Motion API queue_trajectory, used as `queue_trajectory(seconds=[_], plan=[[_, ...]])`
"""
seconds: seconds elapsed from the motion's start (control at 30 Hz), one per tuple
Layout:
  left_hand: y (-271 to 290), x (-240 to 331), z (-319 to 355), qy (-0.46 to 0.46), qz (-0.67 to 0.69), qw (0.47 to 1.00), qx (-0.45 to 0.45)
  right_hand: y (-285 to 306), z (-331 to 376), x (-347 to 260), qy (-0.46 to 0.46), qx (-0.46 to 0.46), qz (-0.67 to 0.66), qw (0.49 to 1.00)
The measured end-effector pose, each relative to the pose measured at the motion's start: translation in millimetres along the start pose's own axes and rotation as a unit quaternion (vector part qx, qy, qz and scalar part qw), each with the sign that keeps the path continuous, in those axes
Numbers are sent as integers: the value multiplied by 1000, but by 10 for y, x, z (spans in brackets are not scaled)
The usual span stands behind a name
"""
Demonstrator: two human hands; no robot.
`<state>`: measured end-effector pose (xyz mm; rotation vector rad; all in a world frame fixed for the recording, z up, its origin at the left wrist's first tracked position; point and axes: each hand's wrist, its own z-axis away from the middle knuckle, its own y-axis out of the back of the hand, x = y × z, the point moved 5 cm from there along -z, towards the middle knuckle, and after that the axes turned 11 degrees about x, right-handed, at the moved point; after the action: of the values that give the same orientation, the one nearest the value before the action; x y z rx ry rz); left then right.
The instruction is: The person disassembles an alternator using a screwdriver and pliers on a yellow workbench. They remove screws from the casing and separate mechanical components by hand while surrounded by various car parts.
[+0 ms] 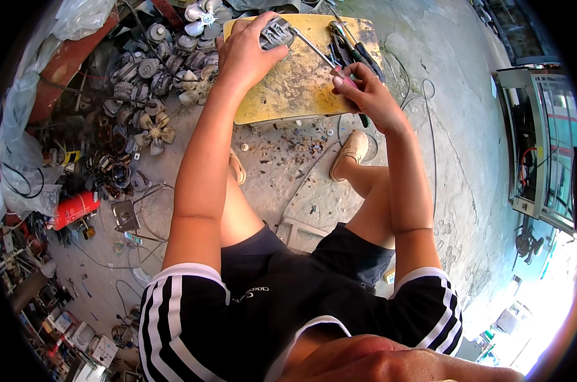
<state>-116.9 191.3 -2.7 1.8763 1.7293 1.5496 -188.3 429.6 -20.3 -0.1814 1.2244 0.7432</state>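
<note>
My left hand (247,51) grips a small grey metal motor part (277,32) and holds it down on the worn yellow board (288,95). My right hand (365,89) is closed around the pink handle of a screwdriver (315,48). Its thin shaft runs up and left, and the tip meets the motor part. More hand tools (352,44) with dark handles lie on the board just beyond my right hand.
A heap of small motors and fan blades (154,70) covers the floor on the left. A red cylinder (75,209) lies near clutter and wires. My sandalled foot (351,153) rests below the board. A metal cabinet (543,146) stands at the right.
</note>
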Motion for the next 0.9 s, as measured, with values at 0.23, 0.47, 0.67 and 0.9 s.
queue_trajectory(seconds=[0.23, 0.47, 0.67, 0.9], plan=[[-27, -15, -2, -3, 15, 1000, 4, 80, -92, 147, -37, -19, -15, 999], [-26, -34, 6, -12, 13, 1000, 20, 22, -11, 9, -36, -40, 8, 999], [-31, -28, -3, -9, 15, 1000, 12, 54, -99, 111, -2, -7, -33, 999], [-6, -4, 2, -2, 0, 1000, 4, 32, -32, -47, -43, -5, -40, 998]])
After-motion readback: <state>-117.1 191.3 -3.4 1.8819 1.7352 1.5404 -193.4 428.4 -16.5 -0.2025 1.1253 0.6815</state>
